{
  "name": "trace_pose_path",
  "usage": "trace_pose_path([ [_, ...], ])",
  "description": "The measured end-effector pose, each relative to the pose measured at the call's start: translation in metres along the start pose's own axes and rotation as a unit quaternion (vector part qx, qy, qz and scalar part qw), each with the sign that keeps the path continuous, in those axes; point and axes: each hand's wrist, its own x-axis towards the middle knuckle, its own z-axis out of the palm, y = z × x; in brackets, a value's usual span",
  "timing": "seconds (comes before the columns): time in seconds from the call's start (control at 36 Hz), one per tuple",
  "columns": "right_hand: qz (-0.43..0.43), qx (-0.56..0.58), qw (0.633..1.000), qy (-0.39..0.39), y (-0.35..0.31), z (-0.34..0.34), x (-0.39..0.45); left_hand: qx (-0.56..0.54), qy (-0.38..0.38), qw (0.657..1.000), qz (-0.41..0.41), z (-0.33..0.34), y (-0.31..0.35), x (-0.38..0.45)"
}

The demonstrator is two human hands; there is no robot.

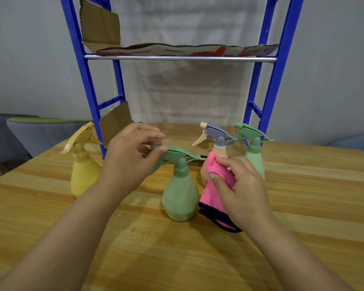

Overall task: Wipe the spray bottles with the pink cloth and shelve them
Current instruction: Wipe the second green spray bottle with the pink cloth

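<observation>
Yellow spray bottle point(83, 164) stands upright at far left on the wooden table point(303, 206), beside the blue rack point(93, 106). Left hand point(130, 156) pinches the nozzle head of the near green spray bottle point(180, 196), upright at centre. Right hand point(237, 185) grips the pink cloth point(213, 198), black-edged, pressed against the peach bottle with grey trigger point(218, 143). Second green bottle point(254, 150) stands just right of it. Cardboard point(177, 49) lines the shelf above; red print on it, unreadable. No labels show on the bottles.
</observation>
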Motion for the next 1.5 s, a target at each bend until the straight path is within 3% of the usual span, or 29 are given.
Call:
trace_pose_path([
  [0.31, -0.071, 0.024, 0.996, 0.039, -0.022, 0.023, 0.011, -0.094, -0.046, 0.990, -0.092, -0.011, -0.005, -0.015],
  [0.47, -0.100, 0.024, 0.994, 0.038, -0.030, 0.038, 0.020, -0.174, -0.026, 0.975, -0.138, -0.004, 0.000, -0.017],
  [0.78, -0.215, 0.029, 0.976, 0.004, -0.032, 0.058, 0.003, -0.169, -0.038, 0.978, -0.116, -0.005, -0.005, -0.020],
  [0.94, -0.150, 0.045, 0.986, 0.048, -0.032, 0.054, 0.007, -0.158, -0.048, 0.981, -0.104, -0.005, -0.002, -0.020],
  [1.14, -0.187, 0.022, 0.982, -0.033, -0.029, 0.064, -0.006, -0.110, -0.046, 0.990, -0.078, -0.006, -0.005, -0.021],
  [1.33, -0.131, 0.049, 0.989, 0.048, -0.031, 0.054, 0.005, -0.101, -0.040, 0.991, -0.080, -0.004, -0.003, -0.023],
  [1.5, -0.203, 0.009, 0.979, -0.024, -0.029, 0.065, -0.008, -0.112, -0.047, 0.988, -0.097, -0.004, -0.005, -0.021],
])
